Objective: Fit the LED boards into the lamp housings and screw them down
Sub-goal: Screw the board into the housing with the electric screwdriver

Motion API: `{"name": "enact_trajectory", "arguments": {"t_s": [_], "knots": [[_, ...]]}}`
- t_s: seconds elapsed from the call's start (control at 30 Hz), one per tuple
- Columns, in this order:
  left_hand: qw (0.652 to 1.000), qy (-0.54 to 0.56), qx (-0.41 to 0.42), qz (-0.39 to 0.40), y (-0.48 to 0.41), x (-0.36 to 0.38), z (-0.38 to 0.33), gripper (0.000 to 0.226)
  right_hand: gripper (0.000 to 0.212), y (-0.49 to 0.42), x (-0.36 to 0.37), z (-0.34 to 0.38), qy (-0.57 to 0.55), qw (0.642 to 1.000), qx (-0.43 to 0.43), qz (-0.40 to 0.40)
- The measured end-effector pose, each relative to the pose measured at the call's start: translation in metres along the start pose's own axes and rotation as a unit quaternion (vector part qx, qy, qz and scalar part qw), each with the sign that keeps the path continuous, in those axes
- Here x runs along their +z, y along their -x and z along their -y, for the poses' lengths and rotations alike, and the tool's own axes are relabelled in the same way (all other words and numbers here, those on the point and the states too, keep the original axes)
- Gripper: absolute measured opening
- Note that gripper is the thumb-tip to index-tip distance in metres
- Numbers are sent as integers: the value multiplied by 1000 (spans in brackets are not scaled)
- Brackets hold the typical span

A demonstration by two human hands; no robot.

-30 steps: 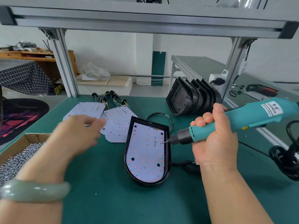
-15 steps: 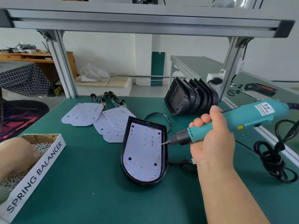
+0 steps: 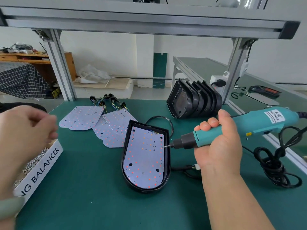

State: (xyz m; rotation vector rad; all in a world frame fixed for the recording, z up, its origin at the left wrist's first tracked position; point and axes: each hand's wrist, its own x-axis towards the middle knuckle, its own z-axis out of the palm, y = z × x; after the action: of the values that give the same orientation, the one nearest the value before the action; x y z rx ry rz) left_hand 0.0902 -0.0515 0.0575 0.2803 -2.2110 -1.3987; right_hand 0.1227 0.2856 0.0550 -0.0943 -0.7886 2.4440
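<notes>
On the green bench mat (image 3: 91,201), nearest the person on the left, sits a white cardboard box (image 3: 41,165) lettered "BALANCER", with a heap of small silver screws (image 3: 35,159) inside. The left hand (image 3: 25,130) hovers just above it with its fingers curled inward. The hand is blurred, so I cannot tell whether it pinches a screw or holds nothing.

On the right, the right hand (image 3: 217,146) wraps its fingers firmly round the barrel of a teal electric screwdriver (image 3: 249,125), held nearly level and pointing left. Its black cable (image 3: 272,165) lies coiled on the mat beside the wrist.

Between the hands, a black lamp housing (image 3: 167,163) lies flat with its open side up, rounded end toward the person. A white LED board (image 3: 144,156) dotted with red and orange LEDs sits inside it. The driver bit (image 3: 164,146) points at the board's right edge, about halfway along.

Beyond the housing, several loose LED boards (image 3: 81,117) overlap on the mat, their coloured wires trailing away. Farther right, a row of empty black housings (image 3: 194,100) stands on edge, leaning together. An aluminium frame (image 3: 149,22) spans overhead.
</notes>
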Motion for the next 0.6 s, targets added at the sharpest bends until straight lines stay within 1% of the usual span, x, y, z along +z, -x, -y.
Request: {"name": "enact_trajectory", "arguments": {"t_s": [0.03,0.07,0.1,0.13,0.2,0.27,0.3,0.37,0.43,0.47,0.53,0.6], "knots": [[1000,15,15,1,13,12,-15,11,19,0,0,0,-6,1000,7,-1],[998,38,48,30,25,23,-30,8,18,0,1,1,-12,1000,14,-3],[993,82,73,49,38,38,-46,10,18,1,1,1,-18,1000,20,-6],[984,141,77,73,48,52,-58,16,18,1,2,2,-24,999,25,-9],[965,229,43,121,66,78,-74,24,19,2,4,5,-35,999,29,-10],[950,270,-5,157,78,96,-82,29,18,4,5,7,-44,999,24,-12],[946,272,-31,173,84,101,-85,29,18,4,5,8,-47,999,21,-13],[931,288,-73,211,92,109,-82,21,18,4,6,9,-50,998,15,-18],[905,327,-111,247,99,110,-78,9,17,5,6,9,-59,998,12,-21],[896,340,-124,258,102,110,-75,9,16,5,6,9,-66,997,13,-22],[892,345,-133,261,106,109,-71,8,17,6,6,9,-79,996,17,-24],[900,330,-125,255,109,108,-70,18,18,6,6,9,-90,995,22,-25]]}}
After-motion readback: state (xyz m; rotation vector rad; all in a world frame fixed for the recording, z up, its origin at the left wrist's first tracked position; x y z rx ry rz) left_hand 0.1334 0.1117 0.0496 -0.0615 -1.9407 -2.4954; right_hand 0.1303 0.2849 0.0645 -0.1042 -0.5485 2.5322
